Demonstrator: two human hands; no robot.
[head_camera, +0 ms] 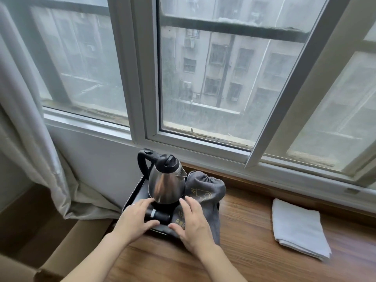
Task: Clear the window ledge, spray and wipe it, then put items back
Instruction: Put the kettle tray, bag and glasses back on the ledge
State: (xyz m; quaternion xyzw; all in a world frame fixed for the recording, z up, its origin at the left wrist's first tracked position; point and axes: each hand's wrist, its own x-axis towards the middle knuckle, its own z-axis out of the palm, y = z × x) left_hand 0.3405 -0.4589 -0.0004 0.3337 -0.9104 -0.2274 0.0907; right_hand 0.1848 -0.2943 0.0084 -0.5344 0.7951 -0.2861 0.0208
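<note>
On the left end of the wooden window ledge (248, 253) stands a black tray (131, 197). It carries a steel kettle (165, 181) with a black handle, a grey drawstring bag (207, 190) and a short black cylinder (159, 215) lying in front. My left hand (133, 219) lies over the cylinder, its fingers reaching to the kettle's base and its thumb on the cylinder's near side. Spread flat, my right hand (193, 223) rests on the grey bag, with the thumb at the tray's near rim.
A folded white cloth (299, 227) lies on the ledge to the right. A window sash (301, 82) swings inward above the ledge. A grey curtain (30, 123) hangs at the left, over a brown cardboard box (61, 243) beside the ledge.
</note>
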